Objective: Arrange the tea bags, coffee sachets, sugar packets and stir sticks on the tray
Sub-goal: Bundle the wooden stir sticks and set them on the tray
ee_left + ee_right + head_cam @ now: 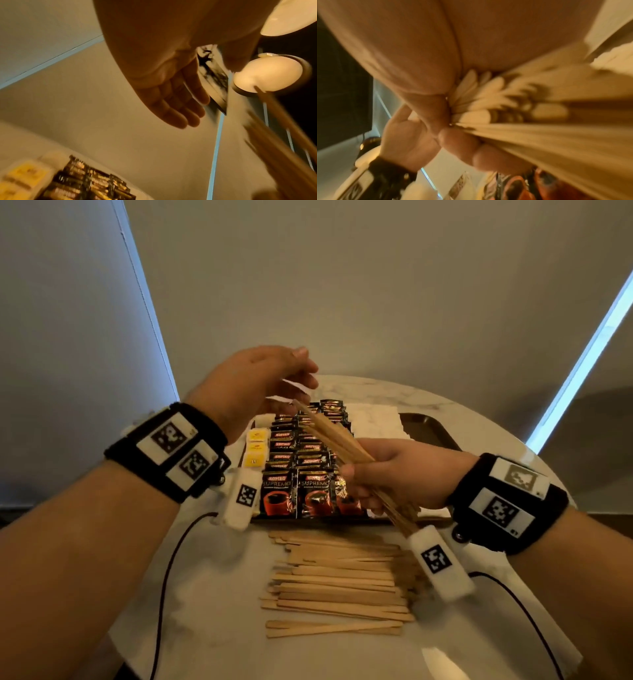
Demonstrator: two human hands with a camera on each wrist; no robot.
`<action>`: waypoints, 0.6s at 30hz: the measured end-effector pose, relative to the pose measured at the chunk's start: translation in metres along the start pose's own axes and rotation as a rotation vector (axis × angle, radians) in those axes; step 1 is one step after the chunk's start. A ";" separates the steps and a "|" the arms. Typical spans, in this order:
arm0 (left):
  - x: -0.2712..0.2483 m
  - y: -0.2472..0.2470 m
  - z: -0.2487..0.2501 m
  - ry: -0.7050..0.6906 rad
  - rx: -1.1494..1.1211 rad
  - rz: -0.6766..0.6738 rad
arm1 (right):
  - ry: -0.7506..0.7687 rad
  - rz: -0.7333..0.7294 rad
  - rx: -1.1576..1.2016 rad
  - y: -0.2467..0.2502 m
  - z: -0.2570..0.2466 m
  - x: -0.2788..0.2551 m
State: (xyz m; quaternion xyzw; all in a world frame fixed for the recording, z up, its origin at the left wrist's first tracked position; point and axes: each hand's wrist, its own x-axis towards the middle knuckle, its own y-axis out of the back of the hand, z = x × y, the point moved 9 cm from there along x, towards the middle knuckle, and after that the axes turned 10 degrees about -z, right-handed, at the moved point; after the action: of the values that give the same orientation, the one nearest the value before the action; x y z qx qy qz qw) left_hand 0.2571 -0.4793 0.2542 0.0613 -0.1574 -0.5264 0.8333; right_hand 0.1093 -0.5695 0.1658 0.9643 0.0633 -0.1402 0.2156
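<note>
Stir sticks are the step in hand. The right hand has its grip curled tight round a bundle of stir sticks, slanted so the far ends point toward 11 o'clock above the tray. The left hand hovers near those far ends with its fingers spread and relaxed; a white slip sits at its fingertips, but whether it is pinched cannot be told, and the left wrist view shows the palm bare.

To do this well, my judgement is that the left palm should tap the far ends level while the right loosens just enough to let the sticks slide, then the bundle should go down flat in the bare part of the tray at 1 o'clock, parallel to the rows already there. The risk is sticks fanning out; the right wrist view shows their rounded ends already splayed.

Thin, flat, pale wood, the sticks look light and slippery against each other. A loose pile of more sticks lies on the table at 6 o'clock, just short of the tray. On the tray, coffee sachets stand in overlapping rows, dark with red cups; yellow tea bags sit beside them at 9 o'clock, and white packets, probably sugar, at 12 o'clock.
</note>
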 end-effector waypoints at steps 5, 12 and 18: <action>0.002 -0.031 0.011 -0.173 0.045 -0.071 | 0.085 -0.032 0.297 0.013 -0.008 0.022; 0.014 -0.013 0.012 -0.221 0.056 0.047 | 0.152 0.019 0.128 0.021 -0.035 0.059; 0.019 0.005 -0.017 -0.249 -0.309 0.064 | 0.307 -0.049 0.426 0.025 -0.050 0.082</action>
State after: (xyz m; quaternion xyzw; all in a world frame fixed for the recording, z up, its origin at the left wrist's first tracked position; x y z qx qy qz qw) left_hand 0.2747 -0.4950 0.2434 -0.1381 -0.1784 -0.5212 0.8231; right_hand 0.2038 -0.5654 0.1954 0.9961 0.0879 -0.0075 -0.0080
